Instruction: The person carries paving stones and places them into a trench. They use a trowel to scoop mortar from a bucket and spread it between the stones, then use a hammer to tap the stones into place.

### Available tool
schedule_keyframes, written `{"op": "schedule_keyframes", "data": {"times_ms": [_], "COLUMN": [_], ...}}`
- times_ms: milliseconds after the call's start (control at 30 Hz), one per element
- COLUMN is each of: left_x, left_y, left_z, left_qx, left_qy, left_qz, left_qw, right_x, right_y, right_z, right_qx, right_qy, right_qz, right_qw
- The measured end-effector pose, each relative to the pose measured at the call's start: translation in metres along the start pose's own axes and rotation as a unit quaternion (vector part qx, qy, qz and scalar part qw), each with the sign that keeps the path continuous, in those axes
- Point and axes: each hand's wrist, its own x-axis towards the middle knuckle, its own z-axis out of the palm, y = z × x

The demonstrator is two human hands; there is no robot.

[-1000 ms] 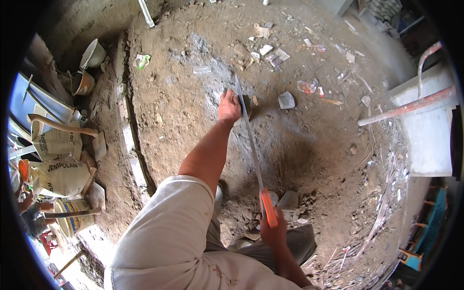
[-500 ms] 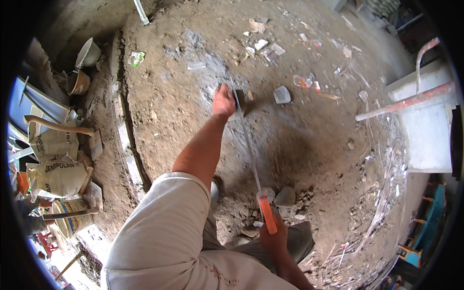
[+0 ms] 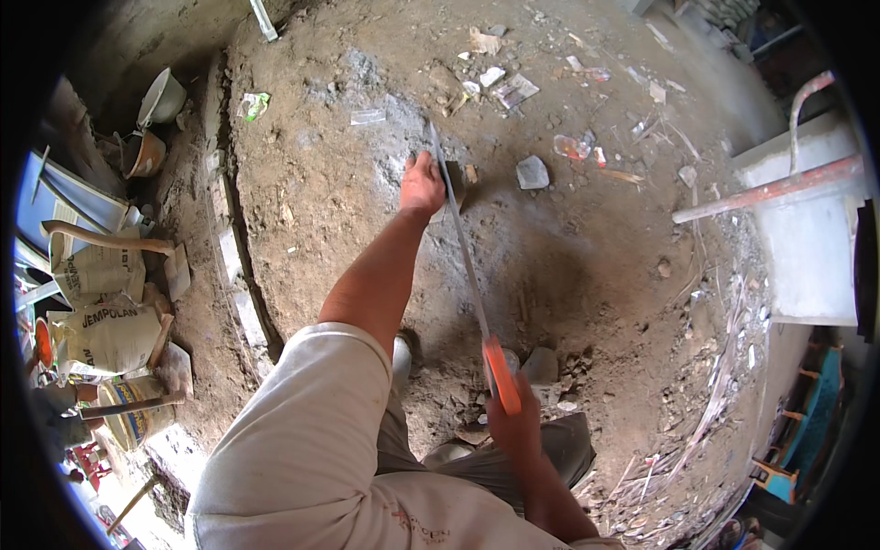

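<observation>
Two hands share the sawing: your right hand [image 3: 516, 423] is wrapped around the orange handle [image 3: 501, 376] of the saw [image 3: 468, 266], so line its wrist up with the blade for long, even strokes. Ahead, your left hand [image 3: 422, 185] steadies the small block [image 3: 466, 193] the blade crosses, though you cannot tell whether its fingers pinch it; bear down firmly, fingertips clear of the teeth. Off left, a banded bucket [image 3: 147, 403], then an orange bucket [image 3: 147, 158] and a white bucket [image 3: 163, 99], hide their contents.
</observation>
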Motion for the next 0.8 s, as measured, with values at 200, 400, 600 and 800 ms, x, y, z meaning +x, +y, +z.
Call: {"op": "schedule_keyframes", "data": {"times_ms": [200,400,600,800], "left_x": [0.011,0.022,0.014,0.009], "left_y": [-0.014,-0.022,0.002,-0.008], "left_z": [-0.003,0.015,0.017,0.024], "left_qx": [0.011,0.044,-0.049,-0.104], "left_qy": [-0.025,0.096,0.119,0.122], "left_qz": [-0.013,-0.074,-0.079,-0.054], "left_qw": [1.0,0.992,0.989,0.986], "right_x": [0.09,0.087,0.0,0.057], "right_y": [-0.046,-0.048,-0.015,-0.021], "right_z": [0.011,0.025,-0.004,0.002], "right_qx": [0.025,0.017,-0.005,-0.028], "right_qy": [-0.014,0.013,-0.002,0.039], "right_qz": [-0.018,-0.068,0.022,-0.069], "right_qw": [0.999,0.997,1.0,0.996]}}
